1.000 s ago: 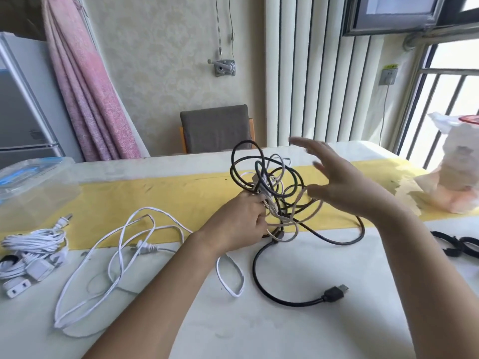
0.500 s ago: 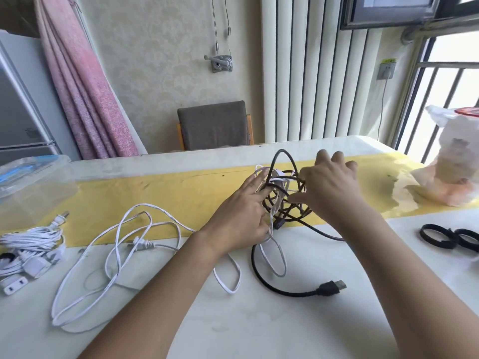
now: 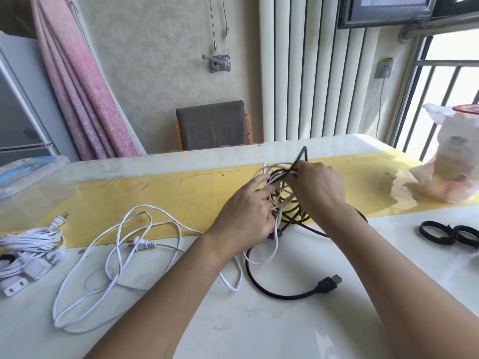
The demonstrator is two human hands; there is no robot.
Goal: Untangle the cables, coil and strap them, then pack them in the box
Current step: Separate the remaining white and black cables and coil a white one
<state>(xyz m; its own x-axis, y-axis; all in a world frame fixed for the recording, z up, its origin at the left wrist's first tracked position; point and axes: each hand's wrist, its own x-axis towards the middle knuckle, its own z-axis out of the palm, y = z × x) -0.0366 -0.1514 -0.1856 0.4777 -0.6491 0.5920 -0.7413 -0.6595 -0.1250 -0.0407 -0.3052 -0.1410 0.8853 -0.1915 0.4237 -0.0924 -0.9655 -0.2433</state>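
Observation:
A tangle of black and pale cables (image 3: pixel 282 203) sits at the table's middle. My left hand (image 3: pixel 246 216) holds its near side with fingers among the strands. My right hand (image 3: pixel 320 190) pinches a black loop that stands up from the top of the tangle. A black cable end with a USB plug (image 3: pixel 328 283) trails toward me. A loose white cable (image 3: pixel 116 255) sprawls to the left. A coiled white cable bundle with plugs (image 3: pixel 28 250) lies at the far left. The clear plastic box (image 3: pixel 31 182) stands at the back left.
Two black strap rings (image 3: pixel 451 233) lie at the right on the white table (image 3: pixel 259 320). A white plastic bag (image 3: pixel 451 156) stands at the far right on the yellow runner (image 3: pixel 155 195). A grey chair (image 3: pixel 212 125) is behind the table.
My right hand came down from open air onto the tangle and took hold of a black loop. The tangle was lowered toward the table. My left hand stayed on it.

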